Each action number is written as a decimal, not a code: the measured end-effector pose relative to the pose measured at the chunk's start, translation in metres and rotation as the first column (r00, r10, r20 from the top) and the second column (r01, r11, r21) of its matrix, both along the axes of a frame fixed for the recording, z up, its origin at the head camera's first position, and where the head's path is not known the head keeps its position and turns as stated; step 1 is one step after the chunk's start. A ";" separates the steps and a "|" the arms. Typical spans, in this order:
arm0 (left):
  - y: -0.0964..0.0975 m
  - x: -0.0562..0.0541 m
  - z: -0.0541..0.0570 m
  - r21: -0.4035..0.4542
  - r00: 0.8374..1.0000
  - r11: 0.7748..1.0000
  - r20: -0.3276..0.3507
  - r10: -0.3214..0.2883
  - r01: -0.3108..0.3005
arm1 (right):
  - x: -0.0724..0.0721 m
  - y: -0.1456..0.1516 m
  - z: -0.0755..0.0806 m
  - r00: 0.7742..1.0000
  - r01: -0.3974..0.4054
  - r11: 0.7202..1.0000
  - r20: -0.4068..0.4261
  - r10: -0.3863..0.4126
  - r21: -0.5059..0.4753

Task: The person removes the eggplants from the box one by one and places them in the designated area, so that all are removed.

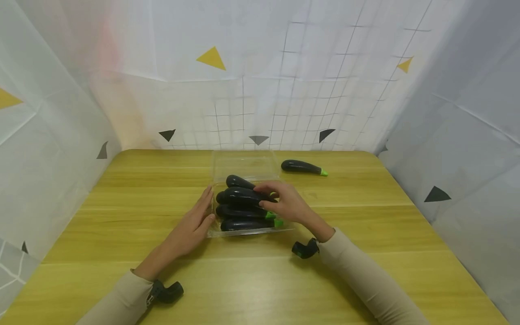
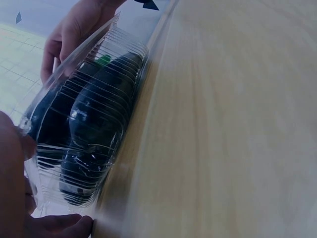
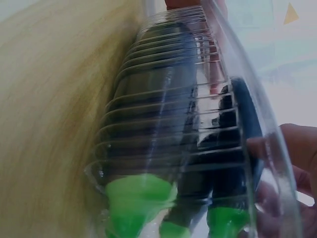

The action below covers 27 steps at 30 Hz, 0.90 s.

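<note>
A clear plastic clamshell box (image 1: 251, 232) lies on the table with several dark eggplants inside, their caps bright green. My right hand (image 1: 286, 203) reaches in from the right and holds the topmost eggplant (image 1: 241, 197) between thumb and fingers, near its cap end, which the hand hides. It lies over the others in the box. Against the box's left wall rests my left hand (image 1: 191, 230), its fingers stretched along the side and the thumb near the front corner. Through the ribbed wall in the right wrist view, a lower eggplant (image 3: 153, 94) shows close to the camera.
One more eggplant (image 1: 301, 166) lies on the table behind and right of the box, cap to the right. The box's transparent lid (image 1: 245, 163) is folded back toward the rear edge. White sheeting (image 1: 260, 99) hangs behind the wooden table (image 1: 252, 284) and at both sides.
</note>
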<state>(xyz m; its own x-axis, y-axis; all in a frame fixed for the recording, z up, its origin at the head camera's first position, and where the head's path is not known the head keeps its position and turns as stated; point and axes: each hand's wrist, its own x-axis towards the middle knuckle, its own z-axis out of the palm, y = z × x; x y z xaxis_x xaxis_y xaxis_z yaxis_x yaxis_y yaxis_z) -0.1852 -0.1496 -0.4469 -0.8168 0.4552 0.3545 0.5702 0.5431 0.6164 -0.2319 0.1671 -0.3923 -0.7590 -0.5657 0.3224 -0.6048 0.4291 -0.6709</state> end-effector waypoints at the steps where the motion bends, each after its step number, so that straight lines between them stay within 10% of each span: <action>1: 0.000 0.000 0.000 -0.002 1.000 1.000 0.002 0.001 -0.001 | 0.000 0.000 0.000 1.000 0.001 1.000 0.003 0.000 -0.003; 27: 0.000 0.002 0.003 0.000 1.000 1.000 0.015 0.001 -0.001 | 0.000 0.015 0.019 1.000 -0.008 0.998 -0.021 0.007 -0.057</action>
<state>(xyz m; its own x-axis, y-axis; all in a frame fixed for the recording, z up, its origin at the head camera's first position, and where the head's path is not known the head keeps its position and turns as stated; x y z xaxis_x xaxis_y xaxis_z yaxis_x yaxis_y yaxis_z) -0.1837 -0.1491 -0.4443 -0.8227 0.4541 0.3420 0.5600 0.5441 0.6248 -0.2315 0.1823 -0.3735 -0.7476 -0.5516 0.3700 -0.6220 0.3861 -0.6812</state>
